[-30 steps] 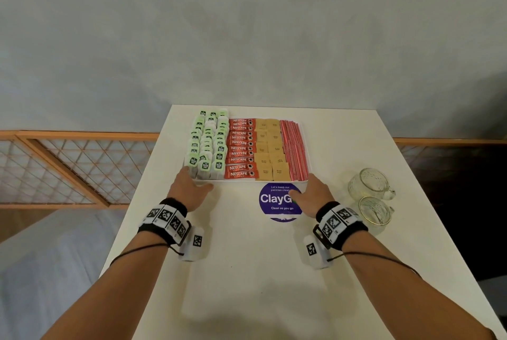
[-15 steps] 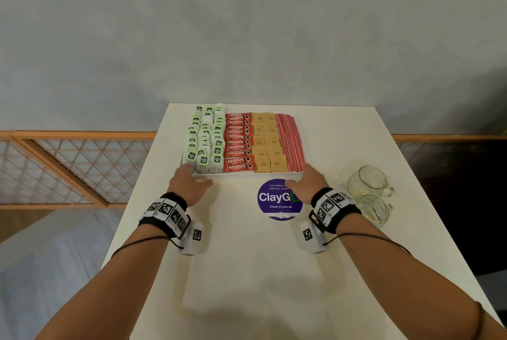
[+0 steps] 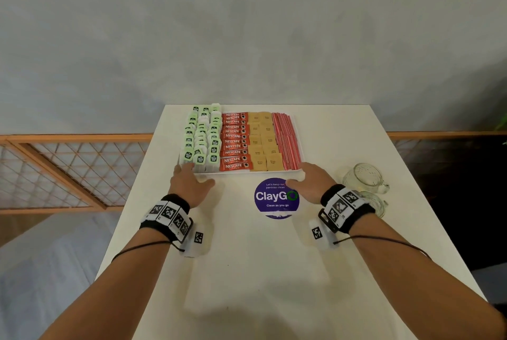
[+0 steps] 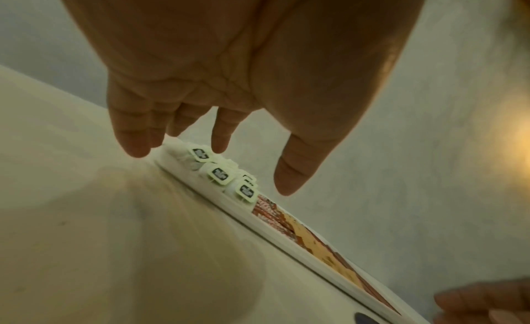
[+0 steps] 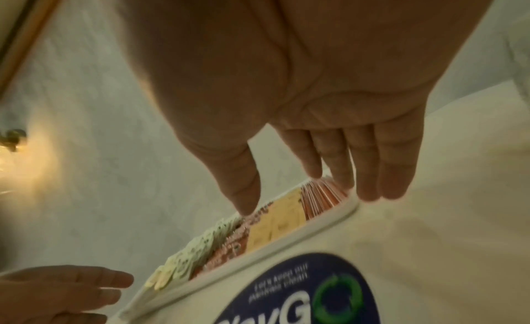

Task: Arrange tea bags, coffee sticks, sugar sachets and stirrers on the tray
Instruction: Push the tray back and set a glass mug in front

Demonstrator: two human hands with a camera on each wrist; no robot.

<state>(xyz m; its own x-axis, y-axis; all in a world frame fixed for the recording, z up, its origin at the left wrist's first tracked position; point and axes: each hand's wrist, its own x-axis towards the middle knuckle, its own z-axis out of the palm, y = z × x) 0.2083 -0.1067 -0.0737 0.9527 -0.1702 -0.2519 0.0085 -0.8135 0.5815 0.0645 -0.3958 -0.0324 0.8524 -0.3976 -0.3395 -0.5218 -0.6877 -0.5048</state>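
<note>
A white tray (image 3: 247,173) lies at the far middle of the white table (image 3: 247,257). It holds rows of green tea bags (image 3: 203,136), red coffee sticks (image 3: 234,142), tan sugar sachets (image 3: 263,142) and red stirrers (image 3: 286,142). My left hand (image 3: 196,175) is at the tray's near left corner with straight fingers (image 4: 134,138) beside the tea bags (image 4: 219,173). At the near right corner is my right hand (image 3: 297,175), its fingers (image 5: 370,181) straight against the rim (image 5: 286,245). Neither hand holds anything.
A round purple sticker (image 3: 276,197) is on the table just in front of the tray. Two glass mugs (image 3: 362,178) stand at the right, close to my right wrist. A grey wall rises right behind the table. A wooden lattice railing (image 3: 68,169) runs on the left.
The tray has slid a little away from me, off the sticker's top edge. Both hands have moved forward with it to its near corners.
</note>
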